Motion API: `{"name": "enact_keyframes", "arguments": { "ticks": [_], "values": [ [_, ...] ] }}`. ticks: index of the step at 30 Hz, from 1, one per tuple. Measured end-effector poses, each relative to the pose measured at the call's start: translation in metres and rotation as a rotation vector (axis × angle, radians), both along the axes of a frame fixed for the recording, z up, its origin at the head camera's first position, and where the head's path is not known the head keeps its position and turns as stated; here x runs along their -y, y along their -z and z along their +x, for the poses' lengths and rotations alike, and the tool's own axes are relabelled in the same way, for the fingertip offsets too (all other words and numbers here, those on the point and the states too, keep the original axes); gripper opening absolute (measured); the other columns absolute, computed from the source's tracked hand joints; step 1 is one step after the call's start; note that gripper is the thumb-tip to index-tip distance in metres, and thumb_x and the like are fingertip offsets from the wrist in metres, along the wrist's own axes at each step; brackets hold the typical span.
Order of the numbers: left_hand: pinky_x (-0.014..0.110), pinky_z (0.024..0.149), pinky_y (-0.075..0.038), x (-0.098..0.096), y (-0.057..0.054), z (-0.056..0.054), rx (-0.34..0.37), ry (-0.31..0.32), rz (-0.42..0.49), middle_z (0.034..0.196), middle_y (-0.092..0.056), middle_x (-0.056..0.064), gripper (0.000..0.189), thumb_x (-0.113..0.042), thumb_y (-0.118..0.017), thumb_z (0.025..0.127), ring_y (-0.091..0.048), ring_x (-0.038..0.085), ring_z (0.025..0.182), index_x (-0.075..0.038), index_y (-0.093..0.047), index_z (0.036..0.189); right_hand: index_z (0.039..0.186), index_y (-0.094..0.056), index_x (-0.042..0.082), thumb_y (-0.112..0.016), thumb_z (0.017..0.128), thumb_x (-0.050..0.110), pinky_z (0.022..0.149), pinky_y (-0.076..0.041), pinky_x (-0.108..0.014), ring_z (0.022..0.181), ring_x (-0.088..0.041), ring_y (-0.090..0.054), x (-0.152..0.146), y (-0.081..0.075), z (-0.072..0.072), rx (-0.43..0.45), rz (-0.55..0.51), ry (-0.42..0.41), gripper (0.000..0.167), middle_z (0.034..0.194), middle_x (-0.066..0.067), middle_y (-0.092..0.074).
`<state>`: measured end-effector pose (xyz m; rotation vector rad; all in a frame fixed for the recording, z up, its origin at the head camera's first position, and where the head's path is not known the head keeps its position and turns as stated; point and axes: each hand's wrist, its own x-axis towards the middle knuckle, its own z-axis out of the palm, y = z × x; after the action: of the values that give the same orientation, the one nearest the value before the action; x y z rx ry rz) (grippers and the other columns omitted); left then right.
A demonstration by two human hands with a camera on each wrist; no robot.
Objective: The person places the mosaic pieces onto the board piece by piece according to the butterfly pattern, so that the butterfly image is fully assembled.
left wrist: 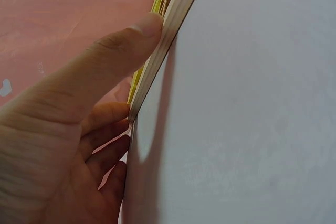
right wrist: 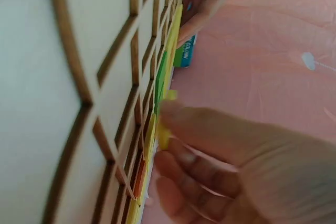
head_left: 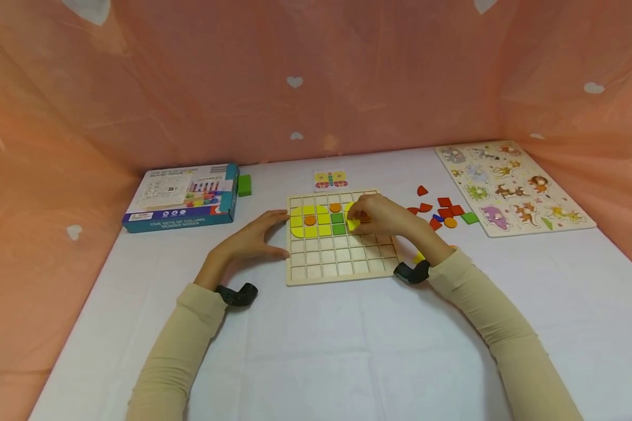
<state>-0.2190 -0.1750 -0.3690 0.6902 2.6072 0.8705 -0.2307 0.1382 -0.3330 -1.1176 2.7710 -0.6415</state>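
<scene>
In the head view, centre of the frame, the right hand [head_left: 381,217] pinches a yellow tile [head_left: 353,224] over the upper right part of the wooden grid board [head_left: 342,270], beside the green tiles [head_left: 338,223]. The left hand [head_left: 255,238], fingers nearly straight, presses the board's left edge. Loose red and orange pieces [head_left: 442,211] lie right of the board.

In the left wrist view, the thumb [left wrist: 126,45] lies flat against the board's rim [left wrist: 173,22], upper middle. If that pressure eases, the board could slide as the tile goes in.

In the right wrist view, lower centre, the fingers [right wrist: 210,129] curl round the yellow tile [right wrist: 164,129] at the grid; blur hides whether it sits square, I think. A tilted tile could catch on the dividers and jolt its neighbours.
</scene>
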Motion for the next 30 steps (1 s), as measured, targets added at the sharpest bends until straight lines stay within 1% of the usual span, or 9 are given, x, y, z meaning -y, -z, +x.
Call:
{"name": "enact_keyframes", "arguments": {
  "ticks": [3, 7, 13, 20, 23, 25, 27, 30],
  "values": [
    [0.048, 0.114, -0.015, 0.0, 0.0, -0.001, 0.004, -0.002, 0.0, 0.153, -0.021, 0.004, 0.093, -0.046, -0.077, 0.071, -0.016, 0.025, 0.141, -0.014, -0.032, 0.145, 0.097, -0.069, 0.0, -0.076, 0.077, 0.009, 0.072, -0.049, -0.031, 0.079, -0.019, -0.055, 0.0, 0.005, -0.003, 0.019, -0.006, 0.005, 0.024, 0.09, -0.009, -0.065],
    [0.048, 0.114, -0.015, 0.001, 0.0, -0.001, 0.011, -0.007, 0.001, 0.153, -0.021, 0.004, 0.093, -0.045, -0.078, 0.071, -0.016, 0.024, 0.141, -0.014, -0.032, 0.145, 0.097, -0.07, 0.001, -0.077, 0.076, 0.01, 0.07, -0.049, -0.028, 0.078, -0.018, -0.055, 0.0, 0.009, -0.005, 0.026, -0.022, 0.007, 0.024, 0.088, -0.008, -0.065],
    [0.048, 0.114, -0.015, 0.001, -0.001, 0.0, 0.015, -0.013, 0.0, 0.153, -0.022, 0.003, 0.093, -0.045, -0.078, 0.071, -0.016, 0.023, 0.141, -0.015, -0.032, 0.145, 0.096, -0.07, 0.002, -0.077, 0.075, 0.01, 0.072, -0.051, -0.028, 0.079, -0.017, -0.058, 0.0, 0.011, -0.005, 0.05, -0.054, 0.001, 0.023, 0.091, -0.007, -0.067],
    [0.048, 0.114, -0.016, 0.001, 0.0, 0.0, 0.004, 0.001, 0.005, 0.153, -0.023, 0.005, 0.093, -0.044, -0.078, 0.071, -0.017, 0.025, 0.141, -0.012, -0.033, 0.145, 0.096, -0.071, 0.001, -0.076, 0.076, 0.007, 0.072, -0.052, -0.028, 0.079, -0.017, -0.058, 0.001, 0.012, -0.005, 0.06, -0.064, -0.004, 0.021, 0.091, -0.008, -0.067],
    [0.048, 0.114, -0.016, 0.002, -0.001, 0.001, 0.006, -0.004, 0.005, 0.153, -0.023, 0.004, 0.094, -0.045, -0.079, 0.07, -0.017, 0.024, 0.141, -0.013, -0.032, 0.145, 0.097, -0.07, 0.001, -0.076, 0.076, 0.007, 0.072, -0.052, -0.028, 0.079, -0.018, -0.057, 0.001, 0.012, -0.005, 0.063, -0.063, -0.013, 0.022, 0.092, -0.009, -0.066],
    [0.047, 0.114, -0.016, 0.001, -0.001, 0.001, 0.006, -0.005, 0.006, 0.153, -0.022, 0.004, 0.094, -0.045, -0.078, 0.07, -0.017, 0.024, 0.141, -0.013, -0.032, 0.145, 0.098, -0.07, 0.0, -0.076, 0.077, 0.007, 0.072, -0.052, -0.029, 0.08, -0.018, -0.057, -0.001, 0.009, -0.005, 0.065, -0.057, -0.024, 0.023, 0.093, -0.009, -0.065],
    [0.047, 0.114, -0.016, 0.001, -0.001, 0.0, 0.002, 0.0, 0.008, 0.153, -0.022, 0.004, 0.094, -0.046, -0.078, 0.07, -0.017, 0.024, 0.141, -0.013, -0.032, 0.145, 0.1, -0.069, -0.001, -0.075, 0.078, 0.007, 0.074, -0.052, -0.03, 0.08, -0.019, -0.057, -0.004, 0.002, -0.004, 0.065, -0.058, -0.034, 0.024, 0.094, -0.011, -0.064],
    [0.046, 0.114, -0.016, 0.001, 0.0, -0.001, -0.001, 0.007, 0.011, 0.153, -0.022, 0.003, 0.093, -0.046, -0.078, 0.071, -0.017, 0.023, 0.141, -0.013, -0.032, 0.145, 0.102, -0.068, -0.002, -0.074, 0.078, 0.005, 0.076, -0.053, -0.033, 0.082, -0.02, -0.058, -0.013, -0.015, 0.0, 0.059, -0.116, -0.029, 0.026, 0.096, -0.013, -0.064]
  ]
}}
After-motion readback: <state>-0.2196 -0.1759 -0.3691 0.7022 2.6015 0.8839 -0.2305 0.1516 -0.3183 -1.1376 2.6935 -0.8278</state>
